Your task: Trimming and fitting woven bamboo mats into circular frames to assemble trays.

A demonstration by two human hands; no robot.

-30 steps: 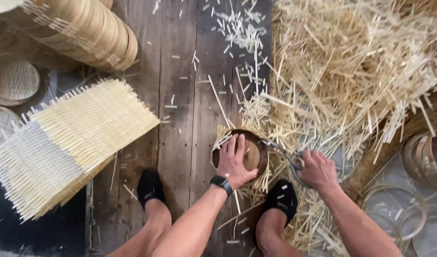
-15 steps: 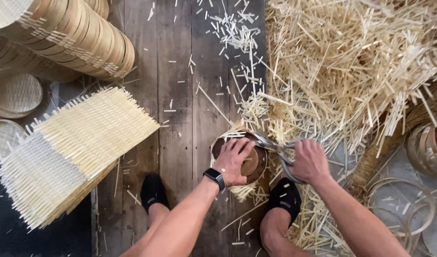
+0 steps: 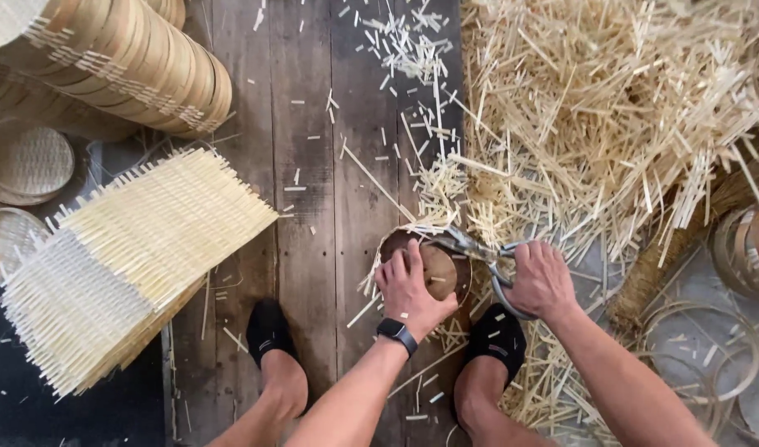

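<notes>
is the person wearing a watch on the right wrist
No, the dark watch sits on the left wrist; the right hand holding the shears has a bare wrist.
</notes>
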